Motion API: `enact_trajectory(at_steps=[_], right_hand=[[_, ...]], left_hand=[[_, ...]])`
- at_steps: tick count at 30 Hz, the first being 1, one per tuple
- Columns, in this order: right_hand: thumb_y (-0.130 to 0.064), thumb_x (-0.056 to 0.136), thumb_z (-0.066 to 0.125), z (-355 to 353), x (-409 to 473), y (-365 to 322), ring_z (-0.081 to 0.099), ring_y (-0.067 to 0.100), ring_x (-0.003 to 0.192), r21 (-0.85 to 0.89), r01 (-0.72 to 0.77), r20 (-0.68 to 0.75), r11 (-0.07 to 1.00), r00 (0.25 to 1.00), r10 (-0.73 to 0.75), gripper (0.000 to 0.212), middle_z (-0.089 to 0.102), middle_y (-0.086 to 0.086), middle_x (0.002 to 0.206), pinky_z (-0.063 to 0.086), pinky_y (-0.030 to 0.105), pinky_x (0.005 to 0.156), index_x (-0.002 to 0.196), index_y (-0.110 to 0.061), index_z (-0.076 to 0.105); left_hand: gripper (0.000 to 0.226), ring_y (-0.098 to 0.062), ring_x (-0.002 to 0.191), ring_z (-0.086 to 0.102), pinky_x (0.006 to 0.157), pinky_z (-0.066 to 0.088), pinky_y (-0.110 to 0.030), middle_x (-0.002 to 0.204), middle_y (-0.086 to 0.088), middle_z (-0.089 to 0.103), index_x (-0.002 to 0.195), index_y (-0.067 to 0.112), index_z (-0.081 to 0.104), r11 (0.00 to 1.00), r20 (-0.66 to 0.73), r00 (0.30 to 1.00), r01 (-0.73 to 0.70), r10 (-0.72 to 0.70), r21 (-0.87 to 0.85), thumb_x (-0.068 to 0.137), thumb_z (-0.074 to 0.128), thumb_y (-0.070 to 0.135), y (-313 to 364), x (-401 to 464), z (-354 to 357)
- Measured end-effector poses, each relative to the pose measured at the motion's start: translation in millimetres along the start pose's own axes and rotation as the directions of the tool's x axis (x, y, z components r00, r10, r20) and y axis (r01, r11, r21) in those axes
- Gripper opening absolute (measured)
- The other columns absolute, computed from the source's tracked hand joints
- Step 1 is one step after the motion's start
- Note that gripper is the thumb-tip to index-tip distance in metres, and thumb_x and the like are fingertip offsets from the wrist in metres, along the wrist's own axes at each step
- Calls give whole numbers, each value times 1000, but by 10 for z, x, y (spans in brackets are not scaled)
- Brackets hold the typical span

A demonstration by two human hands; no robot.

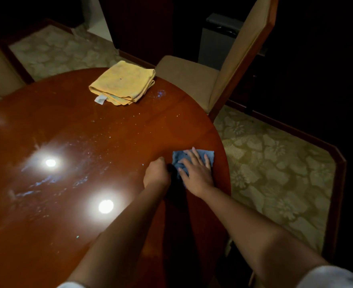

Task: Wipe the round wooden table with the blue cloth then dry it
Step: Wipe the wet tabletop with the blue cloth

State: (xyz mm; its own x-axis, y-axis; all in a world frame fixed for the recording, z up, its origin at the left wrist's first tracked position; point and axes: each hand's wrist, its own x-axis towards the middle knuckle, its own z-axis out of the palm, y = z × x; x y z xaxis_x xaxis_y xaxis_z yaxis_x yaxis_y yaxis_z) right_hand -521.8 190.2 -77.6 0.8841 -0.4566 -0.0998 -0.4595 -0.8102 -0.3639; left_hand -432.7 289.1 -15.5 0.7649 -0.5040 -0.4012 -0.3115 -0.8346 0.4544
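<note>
Carpet (275, 163) with a pale floral pattern surrounds a round wooden table (67, 132), whose glossy top carries wet streaks, droplets and two bright lamp reflections. A beige upholstered chair (223, 75) stands just beyond the far right rim. A folded yellow cloth (122, 83) lies near the table's far edge. The blue cloth (207, 155) sits by the right rim, pressed flat beneath the right hand (196, 170), fingers spread. The left hand (156, 173) rests curled just beside the cloth's left edge; whether it grips the cloth cannot be told.
</note>
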Motion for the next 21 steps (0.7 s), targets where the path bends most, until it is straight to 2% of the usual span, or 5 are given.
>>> enact_trajectory(at_steps=[3, 7, 10, 17, 21], right_hand=[[-34, 101, 36, 99, -179, -165, -2, 16, 148, -5, 32, -11, 999, 999, -32, 33, 20, -3, 158, -10, 43, 116, 125, -18, 51], [-45, 88, 10, 225, -468, -439, 6, 23, 148, -122, 111, 11, 986, 994, -111, 67, 24, 4, 158, -9, 43, 114, 130, -17, 53], [-39, 85, 28, 330, -702, -676, 33, 28, 140, -215, 98, 40, 972, 995, -92, 53, 49, 8, 143, 12, 48, 109, 115, -19, 66], [-40, 83, 34, 589, -1306, -1290, 29, 28, 137, -201, 144, 95, 969, 987, -127, 47, 50, 7, 142, 15, 50, 108, 114, -23, 65], [-42, 83, 34, 717, -1568, -1453, 28, 29, 139, -214, 161, 135, 963, 982, -134, 44, 47, 7, 144, 18, 53, 108, 120, -27, 51]], left_hand=[[14, -35, 93, 58, 66, 40, -36, 99, -16, 60, 83, 11, 44, 998, 16, 1000, -2, 1, 56, 95, 48, 16, -105, -139, -49], [12, -32, 90, 58, 68, 42, -36, 102, -15, 61, 84, 10, 50, 991, 43, 999, 3, -9, 132, 94, 44, 8, -341, -483, -124], [13, -32, 96, 60, 70, 43, -35, 104, -15, 63, 91, 7, 57, 985, 53, 998, 15, -25, 169, 93, 44, 6, -576, -780, -150], [24, -32, 104, 62, 81, 49, -36, 109, -15, 65, 107, 6, 63, 976, 61, 996, 56, -71, 213, 90, 45, 6, -1227, -1314, -212], [22, -32, 100, 64, 81, 50, -36, 106, -17, 67, 102, 1, 64, 966, 90, 992, 67, -92, 250, 90, 46, 2, -1459, -1501, -237]])
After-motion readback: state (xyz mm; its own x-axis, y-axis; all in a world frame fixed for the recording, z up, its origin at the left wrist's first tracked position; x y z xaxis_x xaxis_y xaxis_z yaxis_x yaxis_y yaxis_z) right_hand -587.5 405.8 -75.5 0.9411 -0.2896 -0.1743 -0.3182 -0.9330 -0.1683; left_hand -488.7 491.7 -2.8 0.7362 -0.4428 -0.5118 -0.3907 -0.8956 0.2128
